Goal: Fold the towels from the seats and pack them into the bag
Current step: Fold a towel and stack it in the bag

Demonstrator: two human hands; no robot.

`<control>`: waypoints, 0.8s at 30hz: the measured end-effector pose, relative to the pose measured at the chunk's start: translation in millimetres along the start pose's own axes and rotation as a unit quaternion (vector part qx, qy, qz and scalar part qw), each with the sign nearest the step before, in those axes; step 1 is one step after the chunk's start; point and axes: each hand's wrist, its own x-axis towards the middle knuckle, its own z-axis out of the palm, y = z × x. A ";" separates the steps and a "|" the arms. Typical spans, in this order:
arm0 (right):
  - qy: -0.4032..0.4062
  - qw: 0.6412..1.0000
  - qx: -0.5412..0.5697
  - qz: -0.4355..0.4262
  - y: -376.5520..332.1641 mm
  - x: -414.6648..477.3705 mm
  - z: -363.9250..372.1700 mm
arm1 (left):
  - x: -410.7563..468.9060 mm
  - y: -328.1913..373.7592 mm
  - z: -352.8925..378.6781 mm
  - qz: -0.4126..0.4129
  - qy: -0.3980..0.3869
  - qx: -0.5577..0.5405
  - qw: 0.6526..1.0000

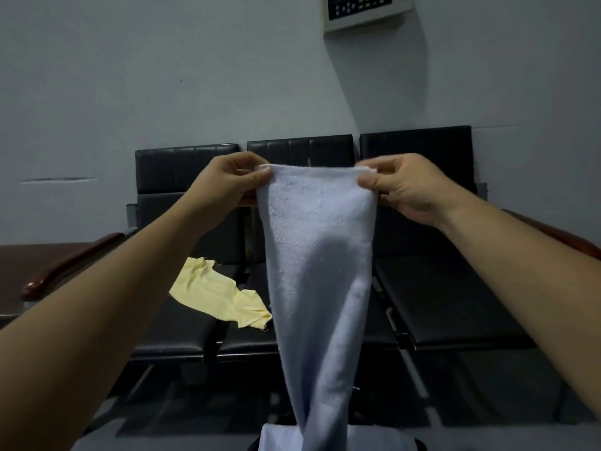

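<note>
Pale blue towel (320, 255) hangs before seats (455, 304), long axis vertical, top corners pinched level by left hand (234, 177) and right hand (403, 187), both grips clamped; yellow towel (214, 291) lies crumpled on seats.

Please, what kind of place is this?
Probably a waiting room or lobby: a row of joined black seats with wooden armrests stands against a plain wall, which bears a control panel.
</note>
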 end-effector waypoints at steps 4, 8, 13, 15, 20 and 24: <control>-0.013 0.999 -0.049 0.006 3.8 1.7 4.0 | -2.2 -14.8 -0.3 -0.025 0.016 -0.007 1.000; -0.046 0.982 0.183 0.023 6.6 -3.6 19.3 | -6.9 -27.4 9.5 -0.049 0.047 -0.075 0.995; -0.012 0.964 0.264 0.039 1.8 3.8 40.6 | -18.2 -53.3 31.3 -0.100 0.016 -0.243 0.965; -0.008 0.954 0.298 0.041 -1.1 7.9 44.7 | -33.7 -70.0 47.9 -0.137 -0.083 -0.235 0.959; 0.003 0.956 0.285 0.065 -1.3 12.8 41.7 | -68.3 -104.9 80.0 -0.241 -0.189 -0.137 0.942; 0.084 0.969 0.188 0.134 19.6 14.0 24.5 | -78.8 -107.6 79.7 -0.290 -0.118 -0.224 0.923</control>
